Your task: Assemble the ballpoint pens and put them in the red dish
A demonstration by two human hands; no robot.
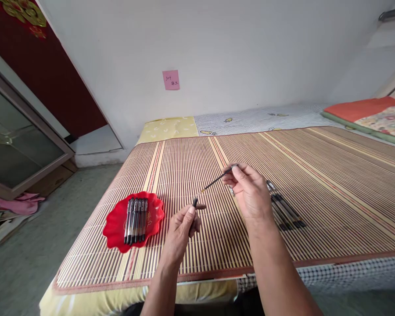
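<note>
My left hand (184, 222) pinches a short black pen part (195, 202), mostly hidden by the fingers, with its upper end showing above the thumb. Between the thumb and fingers of my right hand (248, 188) is a thin dark pen refill (217, 179), slanting down to the left. Its pale tip points at the black part; whether the two touch I cannot tell. A small clear and silver piece (231, 191) shows just under my right fingers. Several pens (136, 221) lie side by side on a red scalloped plate (113, 219) to the left.
More dark pen pieces (286, 208) lie on the bamboo mat (181, 166), partly behind my right forearm. Folded cloths (365, 109) are at the far right. A pink note (171, 80) sticks to the white wall behind. A glass-paneled door (19, 131) stands at the left.
</note>
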